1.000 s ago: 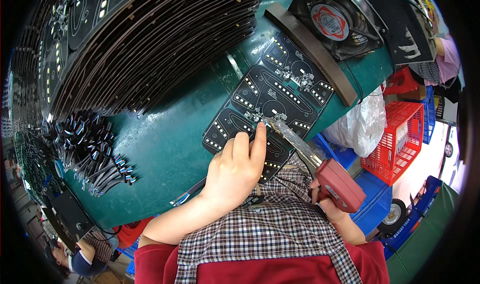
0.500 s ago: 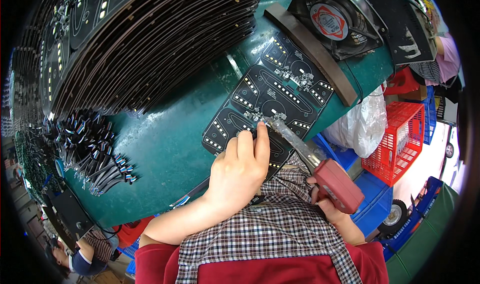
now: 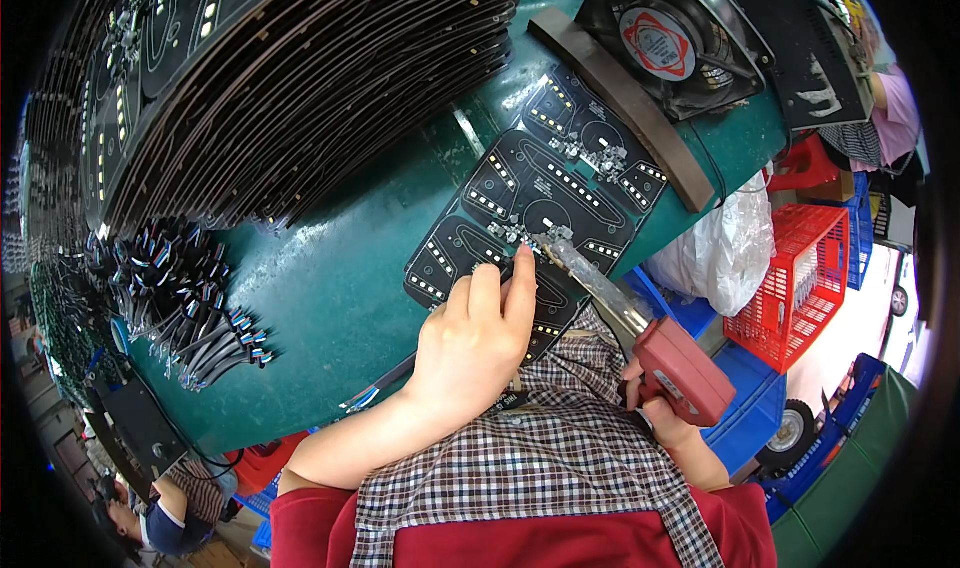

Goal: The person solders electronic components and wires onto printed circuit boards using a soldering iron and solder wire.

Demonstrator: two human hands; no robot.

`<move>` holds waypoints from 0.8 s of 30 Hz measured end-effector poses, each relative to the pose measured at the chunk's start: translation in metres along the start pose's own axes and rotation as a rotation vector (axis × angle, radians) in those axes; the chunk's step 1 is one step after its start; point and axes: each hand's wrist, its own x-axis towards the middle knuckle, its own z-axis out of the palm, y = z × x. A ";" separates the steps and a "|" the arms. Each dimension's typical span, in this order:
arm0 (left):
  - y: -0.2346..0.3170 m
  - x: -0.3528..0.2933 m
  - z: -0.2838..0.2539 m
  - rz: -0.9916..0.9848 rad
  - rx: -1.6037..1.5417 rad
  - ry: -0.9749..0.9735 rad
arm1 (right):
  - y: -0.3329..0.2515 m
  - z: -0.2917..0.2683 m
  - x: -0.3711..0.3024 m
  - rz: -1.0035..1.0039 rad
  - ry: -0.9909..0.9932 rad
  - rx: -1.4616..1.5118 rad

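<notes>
My left hand is closed over the near part of a black circuit board panel, its index fingertip down at a cluster of small silver parts. A black cable with coloured wire ends runs in beneath that hand; the pinched part is hidden. In my right hand is a dark red soldering gun, gripped by its handle. Its metal barrel slants up and left, the tip at the silver parts beside my left fingertip. The panel carries rows of small pale LEDs.
A tall stack of black circuit boards fills the back left of the green table. Bundled black cables lie at left. Behind the panel stand a dark bar and a fan. Red and blue crates are at right.
The soldering gun and my right hand have shifted slightly to the right, the tip staying at the silver parts. My left hand has barely moved.
</notes>
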 end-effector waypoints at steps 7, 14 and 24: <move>-0.001 0.007 -0.001 0.121 0.195 0.035 | 0.005 -0.002 -0.006 0.055 0.027 0.095; 0.006 0.008 -0.003 0.094 0.317 0.021 | 0.003 -0.002 0.002 -0.111 0.013 -0.162; 0.001 0.003 -0.006 0.109 0.205 -0.011 | 0.008 -0.005 -0.008 -0.100 -0.047 -0.054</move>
